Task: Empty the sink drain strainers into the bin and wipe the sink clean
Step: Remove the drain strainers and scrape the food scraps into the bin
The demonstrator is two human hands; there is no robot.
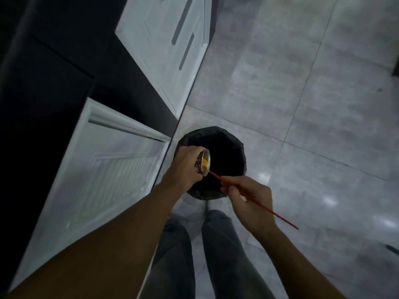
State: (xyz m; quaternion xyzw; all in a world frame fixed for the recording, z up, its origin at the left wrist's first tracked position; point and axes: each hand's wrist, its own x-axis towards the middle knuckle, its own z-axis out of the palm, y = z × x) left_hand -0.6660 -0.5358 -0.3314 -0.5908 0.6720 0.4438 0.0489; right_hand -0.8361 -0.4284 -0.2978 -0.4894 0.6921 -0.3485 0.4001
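Bin [216, 134] interior all black, contents n/a. Left hand [183, 167] covers bin rim at 9 o'clock. Strainer [204, 162] holds yellow bits, too small to ID. Dark obj [391, 248] at 4 o'clock cut by frame edge, unclear.

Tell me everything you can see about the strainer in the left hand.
The strainer is a small shiny metal cup with holes in its side wall. The left hand grips its body and holds it tilted sideways over the black-lined bin, open mouth facing right. Orange-yellow residue sits inside. A thin red stick, held by the right hand, reaches its rim.
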